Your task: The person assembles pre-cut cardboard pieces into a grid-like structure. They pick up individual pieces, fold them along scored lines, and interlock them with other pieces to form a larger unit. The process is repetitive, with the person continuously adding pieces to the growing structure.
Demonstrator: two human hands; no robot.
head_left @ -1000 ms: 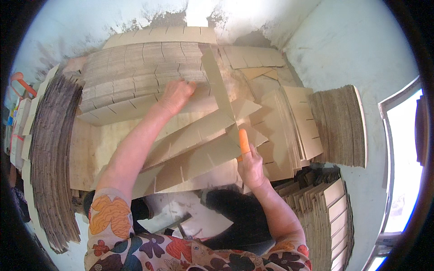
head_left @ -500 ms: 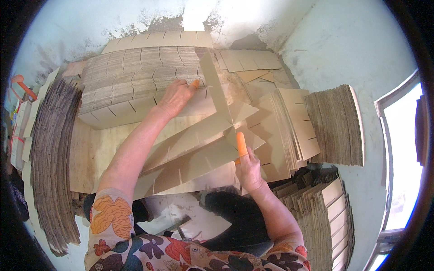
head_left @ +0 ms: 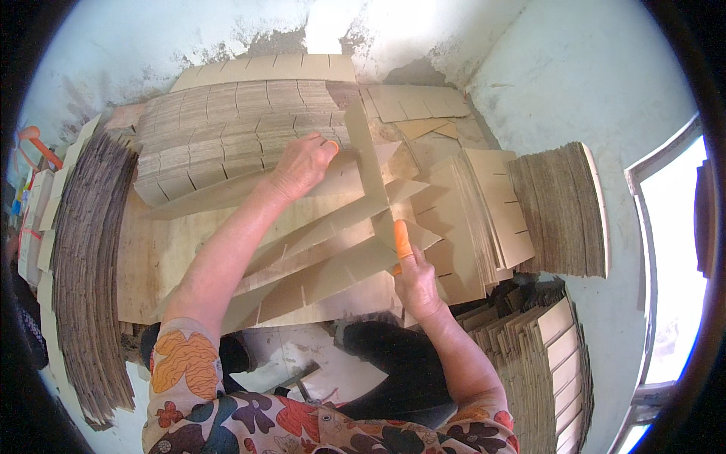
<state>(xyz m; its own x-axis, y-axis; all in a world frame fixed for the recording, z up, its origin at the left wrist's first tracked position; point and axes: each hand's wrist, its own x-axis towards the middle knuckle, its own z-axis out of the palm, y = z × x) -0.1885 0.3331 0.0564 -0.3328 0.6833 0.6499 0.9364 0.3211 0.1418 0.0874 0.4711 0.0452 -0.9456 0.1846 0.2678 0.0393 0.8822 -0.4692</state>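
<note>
Head view: we are pressing our left hand [head_left: 301,168] flat on a slotted cardboard strip [head_left: 227,195], steadying it, while our right hand [head_left: 414,280] is pinching an upright strip [head_left: 364,155] to slot across.

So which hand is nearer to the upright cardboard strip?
Left. The left hand touches the upright strip at its left side; the right hand is lower, on the slotted strips.
</note>
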